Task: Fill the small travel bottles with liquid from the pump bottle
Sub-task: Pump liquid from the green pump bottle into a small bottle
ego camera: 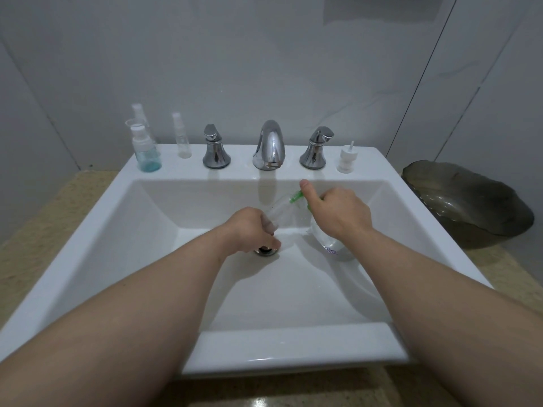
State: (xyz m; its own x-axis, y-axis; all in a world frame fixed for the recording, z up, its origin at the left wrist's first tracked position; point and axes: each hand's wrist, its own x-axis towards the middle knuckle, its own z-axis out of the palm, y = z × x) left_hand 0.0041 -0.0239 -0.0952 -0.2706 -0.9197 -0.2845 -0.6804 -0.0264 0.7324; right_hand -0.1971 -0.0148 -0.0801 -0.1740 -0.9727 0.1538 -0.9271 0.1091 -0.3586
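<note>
Over the white sink basin (164, 230), my left hand (252, 229) grips a small clear travel bottle (280, 208), tilted with its open mouth toward the right. My right hand (338, 212) holds the clear pump bottle (326, 239) by its neck, the bottle standing in the basin. Its green pump nozzle (295, 197) meets the small bottle's mouth, and my forefinger lies on the pump head. On the back ledge at the left stand a travel spray bottle with blue liquid (147, 151), a taller clear one behind it (140, 116) and an empty slim one (183, 136).
A chrome tap (269, 145) with two handles (215, 148) (316, 148) stands at the back. A loose white spray cap (346, 157) sits on the ledge right of them. The drain (266, 250) lies under my left hand. A dark glass bowl (470, 201) rests on the beige counter at right.
</note>
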